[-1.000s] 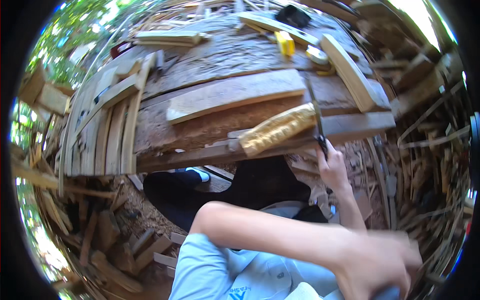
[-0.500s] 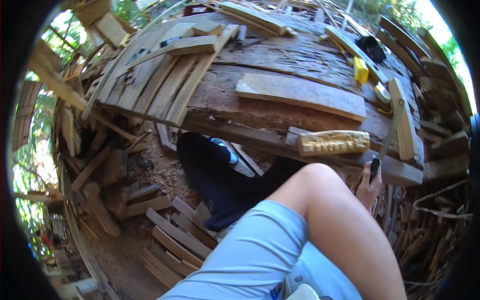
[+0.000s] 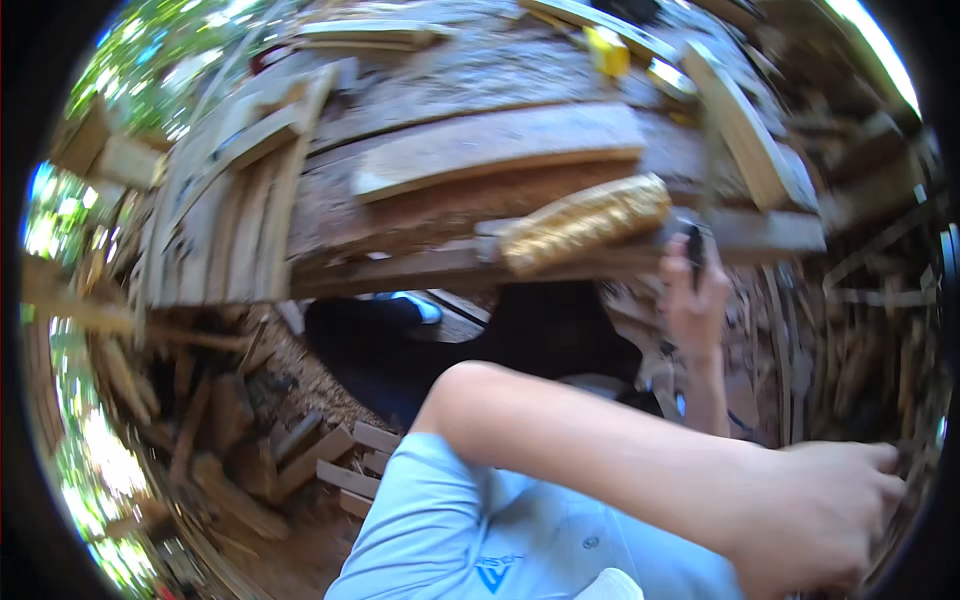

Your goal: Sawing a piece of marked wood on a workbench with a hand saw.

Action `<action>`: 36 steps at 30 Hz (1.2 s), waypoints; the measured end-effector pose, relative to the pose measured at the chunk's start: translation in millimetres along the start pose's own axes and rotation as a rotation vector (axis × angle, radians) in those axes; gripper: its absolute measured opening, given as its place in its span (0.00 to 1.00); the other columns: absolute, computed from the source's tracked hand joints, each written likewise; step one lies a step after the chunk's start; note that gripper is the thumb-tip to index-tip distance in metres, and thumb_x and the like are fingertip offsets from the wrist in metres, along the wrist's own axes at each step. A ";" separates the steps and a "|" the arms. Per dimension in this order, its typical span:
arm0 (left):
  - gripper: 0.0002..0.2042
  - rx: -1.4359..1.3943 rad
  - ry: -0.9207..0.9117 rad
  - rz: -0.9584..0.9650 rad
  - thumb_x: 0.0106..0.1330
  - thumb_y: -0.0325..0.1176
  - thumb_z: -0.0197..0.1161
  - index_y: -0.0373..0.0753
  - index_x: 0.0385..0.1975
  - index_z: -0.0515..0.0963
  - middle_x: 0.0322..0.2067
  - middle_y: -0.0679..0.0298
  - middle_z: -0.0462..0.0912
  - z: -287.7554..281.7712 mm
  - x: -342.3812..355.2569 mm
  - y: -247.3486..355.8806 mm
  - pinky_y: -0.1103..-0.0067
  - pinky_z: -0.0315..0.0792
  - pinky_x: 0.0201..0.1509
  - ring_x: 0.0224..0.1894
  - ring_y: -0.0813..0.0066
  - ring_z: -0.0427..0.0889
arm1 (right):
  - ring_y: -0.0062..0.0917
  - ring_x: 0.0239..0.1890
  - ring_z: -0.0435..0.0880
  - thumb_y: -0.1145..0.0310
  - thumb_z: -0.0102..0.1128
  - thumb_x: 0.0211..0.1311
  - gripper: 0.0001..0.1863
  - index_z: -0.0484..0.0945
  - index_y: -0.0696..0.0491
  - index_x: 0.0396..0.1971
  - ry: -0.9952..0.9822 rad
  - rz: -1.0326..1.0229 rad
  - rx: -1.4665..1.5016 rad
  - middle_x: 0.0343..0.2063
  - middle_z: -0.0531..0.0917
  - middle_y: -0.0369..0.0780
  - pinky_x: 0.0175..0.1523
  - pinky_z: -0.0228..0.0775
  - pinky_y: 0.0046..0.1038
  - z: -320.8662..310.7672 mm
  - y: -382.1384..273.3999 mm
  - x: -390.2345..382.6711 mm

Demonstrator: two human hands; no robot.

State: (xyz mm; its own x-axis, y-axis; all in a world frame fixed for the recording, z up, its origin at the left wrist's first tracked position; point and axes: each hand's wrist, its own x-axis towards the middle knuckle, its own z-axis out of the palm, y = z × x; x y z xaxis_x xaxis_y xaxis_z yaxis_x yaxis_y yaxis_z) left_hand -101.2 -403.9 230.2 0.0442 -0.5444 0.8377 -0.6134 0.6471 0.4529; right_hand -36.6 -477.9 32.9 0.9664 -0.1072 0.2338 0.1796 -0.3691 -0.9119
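My right hand (image 3: 697,285) is wrapped round the black handle (image 3: 695,245) of a tool. Its long narrow blade (image 3: 709,160) points away from me over the bench edge, blurred. Just left of that hand lies a gold-coloured block (image 3: 585,222) with notches along its side, tilted slightly on the front edge of the wooden bench (image 3: 400,265). My left arm crosses my body to the lower right. There my left hand (image 3: 825,515) has its back up and its fingers curled under; whatever they may hold is hidden.
A pale plank (image 3: 500,150) lies on the bench, with an upright-angled board (image 3: 735,125) at its right. Behind are a yellow object (image 3: 606,52) and a tape measure (image 3: 670,78). Slats (image 3: 225,245) cover the left end. Scrap wood (image 3: 235,495) litters the ground.
The view has shifted, so the bench sits further left. My left forearm has swung up, bringing its hand into view at lower right. My right hand still grips the tool.
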 end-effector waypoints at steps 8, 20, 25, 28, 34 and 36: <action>0.11 0.286 0.178 -0.355 0.58 0.40 0.75 0.44 0.37 0.88 0.40 0.62 0.89 -10.0 -122.1 -16.0 0.62 0.78 0.53 0.47 0.57 0.87 | 0.59 0.39 0.87 0.63 0.56 0.80 0.13 0.78 0.60 0.47 -0.094 0.145 -0.531 0.32 0.86 0.57 0.42 0.77 0.52 -26.3 -12.1 -59.0; 0.29 1.336 0.091 -1.022 0.68 0.55 0.73 0.34 0.56 0.83 0.49 0.55 0.86 -105.7 -213.4 -80.0 0.63 0.76 0.62 0.55 0.56 0.82 | 0.61 0.38 0.86 0.60 0.52 0.82 0.16 0.77 0.60 0.47 -0.187 0.067 -0.583 0.30 0.86 0.61 0.43 0.75 0.57 -26.2 1.6 -24.5; 0.27 1.364 0.056 -1.058 0.68 0.54 0.73 0.33 0.52 0.84 0.49 0.56 0.87 -113.1 -217.0 -75.5 0.64 0.76 0.63 0.56 0.57 0.83 | 0.58 0.34 0.89 0.62 0.52 0.82 0.15 0.77 0.60 0.46 -0.212 -0.022 -0.634 0.28 0.87 0.58 0.42 0.80 0.56 -14.3 -0.1 -17.3; 0.28 1.382 0.038 -1.076 0.68 0.56 0.72 0.33 0.52 0.84 0.48 0.55 0.87 -110.8 -212.1 -75.9 0.63 0.77 0.62 0.55 0.57 0.83 | 0.58 0.34 0.89 0.61 0.52 0.81 0.15 0.77 0.60 0.46 -0.187 0.001 -0.655 0.28 0.87 0.59 0.41 0.81 0.56 -12.2 2.5 -21.8; 0.31 1.405 0.018 -1.121 0.66 0.60 0.73 0.34 0.51 0.85 0.46 0.55 0.87 -108.1 -212.2 -77.1 0.63 0.79 0.59 0.51 0.56 0.84 | 0.59 0.33 0.89 0.61 0.52 0.82 0.15 0.76 0.60 0.46 -0.163 0.013 -0.711 0.27 0.87 0.59 0.40 0.81 0.58 -8.8 1.5 -30.0; 0.32 1.398 -0.014 -1.049 0.66 0.61 0.72 0.34 0.51 0.85 0.45 0.56 0.87 -110.4 -215.6 -76.1 0.63 0.80 0.58 0.50 0.57 0.84 | 0.59 0.33 0.88 0.61 0.51 0.82 0.15 0.76 0.60 0.45 -0.169 0.015 -0.693 0.26 0.87 0.59 0.40 0.81 0.58 -1.1 -2.5 -22.6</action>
State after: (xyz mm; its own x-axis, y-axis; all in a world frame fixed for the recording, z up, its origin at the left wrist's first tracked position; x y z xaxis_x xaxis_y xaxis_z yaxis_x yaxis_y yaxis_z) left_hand 23.0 -276.8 48.9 0.8312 -0.4042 0.3816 -0.4921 -0.8545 0.1666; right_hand -59.2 -475.5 30.3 0.9932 0.0067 0.1165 0.0618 -0.8768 -0.4768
